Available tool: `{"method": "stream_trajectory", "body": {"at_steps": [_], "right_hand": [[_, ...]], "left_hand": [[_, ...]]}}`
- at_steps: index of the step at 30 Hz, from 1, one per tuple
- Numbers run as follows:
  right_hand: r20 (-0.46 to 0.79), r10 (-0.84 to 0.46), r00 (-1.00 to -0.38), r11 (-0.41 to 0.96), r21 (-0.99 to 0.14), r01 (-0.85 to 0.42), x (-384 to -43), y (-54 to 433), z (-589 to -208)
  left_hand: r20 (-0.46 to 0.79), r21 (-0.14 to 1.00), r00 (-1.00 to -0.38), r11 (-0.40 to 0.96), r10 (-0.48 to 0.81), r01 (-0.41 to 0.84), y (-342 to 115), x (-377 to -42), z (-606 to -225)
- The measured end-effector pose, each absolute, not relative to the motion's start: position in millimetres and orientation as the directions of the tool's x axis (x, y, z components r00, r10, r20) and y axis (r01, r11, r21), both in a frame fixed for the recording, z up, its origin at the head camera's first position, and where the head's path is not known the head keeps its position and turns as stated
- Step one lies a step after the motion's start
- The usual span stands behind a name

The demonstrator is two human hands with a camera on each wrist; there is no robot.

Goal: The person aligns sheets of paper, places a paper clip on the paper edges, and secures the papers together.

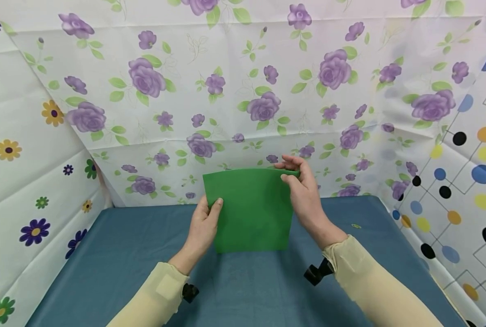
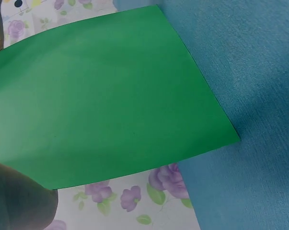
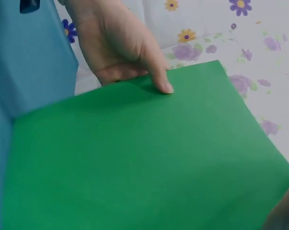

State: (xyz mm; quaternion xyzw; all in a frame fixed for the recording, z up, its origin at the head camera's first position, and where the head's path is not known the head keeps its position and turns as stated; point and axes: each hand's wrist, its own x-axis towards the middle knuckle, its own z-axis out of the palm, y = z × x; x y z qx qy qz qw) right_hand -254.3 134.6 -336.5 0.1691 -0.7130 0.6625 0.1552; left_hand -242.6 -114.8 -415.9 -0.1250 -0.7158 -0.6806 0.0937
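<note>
A green sheet of paper or thin card (image 1: 252, 213) stands almost upright over the table, its lower edge at or close to the surface; its upper edge bows slightly. My left hand (image 1: 202, 225) grips the left edge, thumb on the near face and fingers behind it. At the upper right corner my right hand (image 1: 304, 193) pinches the sheet between thumb and fingers. In the right wrist view, the left thumb lies flat on the green sheet (image 3: 134, 158). The left wrist view shows the lower corner of the sheet (image 2: 125, 100) against the blue cloth.
Blue cloth (image 1: 124, 245) covers the table. A small yellow loop, like a paper clip (image 1: 355, 226), lies to the right of the sheet. Flowered sheeting (image 1: 226, 113) hangs behind, with a dotted side sheet (image 1: 463, 195) at right. Each wrist bears a black camera mount (image 1: 318, 271).
</note>
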Motion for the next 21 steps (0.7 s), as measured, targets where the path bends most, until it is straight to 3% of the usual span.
{"method": "stream_trajectory", "body": {"at_steps": [3,7,9,11,16,21], "right_hand": [[0.556,-0.096,-0.826,0.280,-0.781,-0.558,-253,137,-332],[0.695,-0.248,-0.675,0.668,-0.382,-0.639,-251,141,-331],[0.710,-0.322,-0.626,0.762,-0.198,-0.617,-249,141,-333],[0.687,-0.371,-0.625,0.807,-0.094,-0.582,-247,141,-335],[0.627,-0.397,-0.670,0.851,-0.022,-0.525,-243,135,-335],[0.622,-0.431,-0.654,0.839,0.010,-0.544,-243,121,-333]], "left_hand": [[0.302,0.952,-0.952,0.031,0.050,0.304,-115,-242,-417],[0.295,0.954,-0.955,0.036,0.036,0.296,-115,-241,-418],[0.295,0.954,-0.955,0.041,0.029,0.296,-115,-241,-418],[0.296,0.954,-0.955,0.044,0.028,0.297,-115,-241,-418],[0.298,0.953,-0.954,0.055,0.036,0.299,-116,-241,-418],[0.301,0.951,-0.953,0.065,0.040,0.303,-117,-239,-418]]}}
